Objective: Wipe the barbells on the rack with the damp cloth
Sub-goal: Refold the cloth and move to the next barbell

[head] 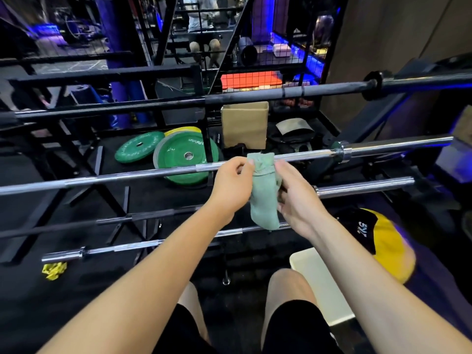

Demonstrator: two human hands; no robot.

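Bare forearms, no sleeves; black shorts (293, 328) end above bare knees.

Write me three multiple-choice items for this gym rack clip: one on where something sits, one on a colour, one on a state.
1. Where do the green weight plates lie?
A. On the floor behind the chrome barbell
B. Loaded on a barbell sleeve
C. On the person's lap

2. What colour is the cloth?
A. White
B. Pale green
C. Red

3. How is the cloth held?
A. Left hand alone, pressed flat on a bar
B. Draped over a bar, both hands off it
C. Pinched between the left hand and the right hand, hanging down

Answers:
1 A, the plates rest on the dark floor beyond the chrome barbell.
2 B, the fabric is plainly a muted green.
3 C, fingers of both hands grip its upper part and the rest hangs loose.
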